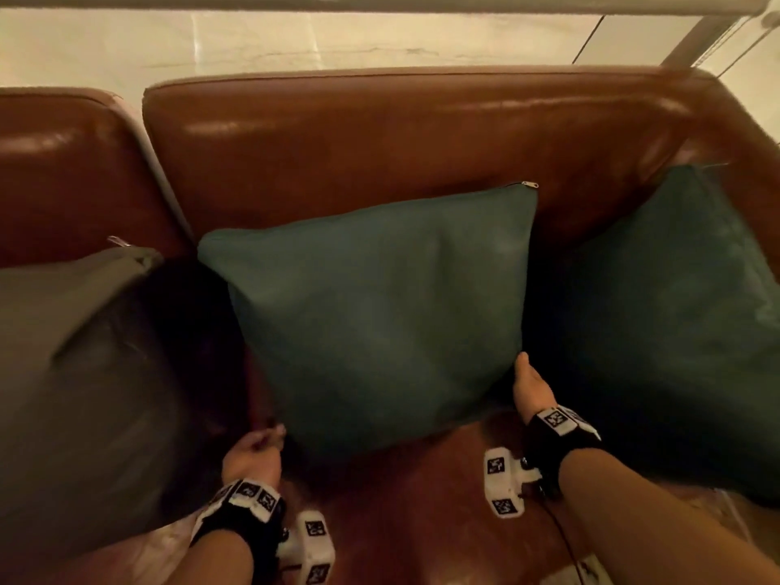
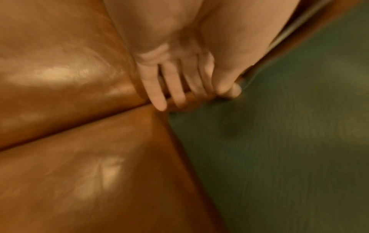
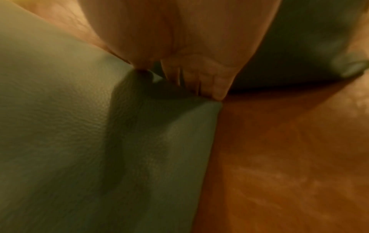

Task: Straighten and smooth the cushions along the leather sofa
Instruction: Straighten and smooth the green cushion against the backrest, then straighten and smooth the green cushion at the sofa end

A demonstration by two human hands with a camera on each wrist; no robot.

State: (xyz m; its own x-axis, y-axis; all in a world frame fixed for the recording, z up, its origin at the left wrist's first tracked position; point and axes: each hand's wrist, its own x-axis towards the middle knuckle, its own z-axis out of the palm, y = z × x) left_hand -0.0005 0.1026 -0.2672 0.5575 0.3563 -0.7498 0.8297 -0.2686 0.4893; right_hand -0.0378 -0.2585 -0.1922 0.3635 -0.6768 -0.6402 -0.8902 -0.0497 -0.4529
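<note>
While propped tilted against the backrest of the brown leather sofa [image 1: 380, 133], the middle teal cushion [image 1: 380, 314] stands on the seat, zipper pull at its upper right corner. Right hand [image 1: 529, 388]: at the cushion's lower right edge, thumb on the front face, fingers [image 3: 217, 88] curled behind the corner, pinching the fabric, as the right wrist view shows. Left hand [image 1: 253, 451]: at the lower left corner, thumb and forefinger meeting at the cushion's edge [image 2: 229, 89] in the left wrist view, remaining fingers [image 2: 157, 94] straight over the seat crease; whether fabric is actually gripped, cannot tell through the blur. Second teal cushion [image 1: 683, 323]: leaning in the right corner, just beside the middle one. Grey-olive cushion [image 1: 76, 373]: on the left, near the gap between the two backrest sections. Both wrists: wearing black bands with marker tags.
</note>
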